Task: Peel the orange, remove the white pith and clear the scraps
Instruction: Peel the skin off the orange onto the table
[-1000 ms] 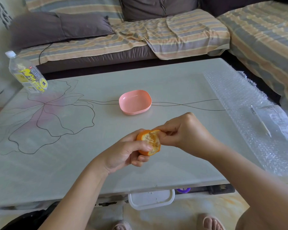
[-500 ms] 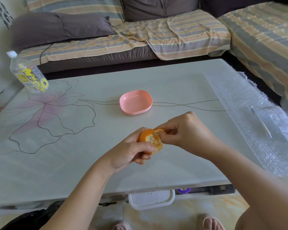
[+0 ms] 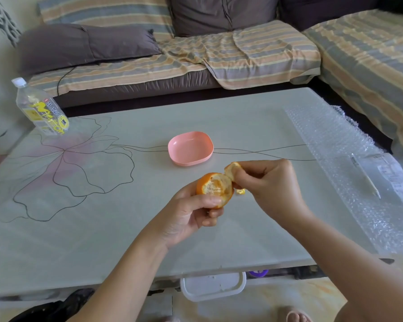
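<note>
left hand [image 3: 191,212] cups the soft, light orange [image 3: 214,189]; right hand [image 3: 268,182] pinches a peel flap [image 3: 232,169] at one o'clock. grip near the tear; flesh likely bruises.

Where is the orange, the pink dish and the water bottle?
orange [image 3: 213,190]: head view, on the peeled, pithy face.
pink dish [image 3: 190,148]: head view, on its bare inner floor.
water bottle [image 3: 42,112]: head view, on the yellow label.

Both hands [image 3: 230,196] raised, fingers pinched
</note>
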The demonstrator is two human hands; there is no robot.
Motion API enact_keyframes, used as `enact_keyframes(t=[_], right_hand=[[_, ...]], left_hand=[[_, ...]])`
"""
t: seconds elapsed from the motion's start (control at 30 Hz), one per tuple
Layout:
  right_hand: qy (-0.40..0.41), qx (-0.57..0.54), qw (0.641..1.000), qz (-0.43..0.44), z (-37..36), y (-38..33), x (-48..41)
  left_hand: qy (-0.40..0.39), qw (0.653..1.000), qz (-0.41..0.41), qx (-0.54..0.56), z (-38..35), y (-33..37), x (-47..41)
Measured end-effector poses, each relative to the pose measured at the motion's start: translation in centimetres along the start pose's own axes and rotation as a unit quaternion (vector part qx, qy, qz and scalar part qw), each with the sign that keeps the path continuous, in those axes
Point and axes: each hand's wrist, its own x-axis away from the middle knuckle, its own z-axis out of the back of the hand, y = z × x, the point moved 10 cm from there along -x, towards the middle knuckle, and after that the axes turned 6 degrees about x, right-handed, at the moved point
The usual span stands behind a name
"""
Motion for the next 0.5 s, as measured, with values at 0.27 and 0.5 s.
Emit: enact_keyframes(t=[0.27, 0.5], right_hand=[[0.032, -0.07, 0.996, -0.052, 1.3, 1.2, -1.3], [-0.053, 0.321, 0.944, -0.054, 0.6, 6.0, -3.9]], left_hand=[[0.047, 0.986, -0.065, 0.143, 0.7, 1.1, -1.3], [0.069, 0.981, -0.033, 0.177, 1.9, 0.2, -1.8]])
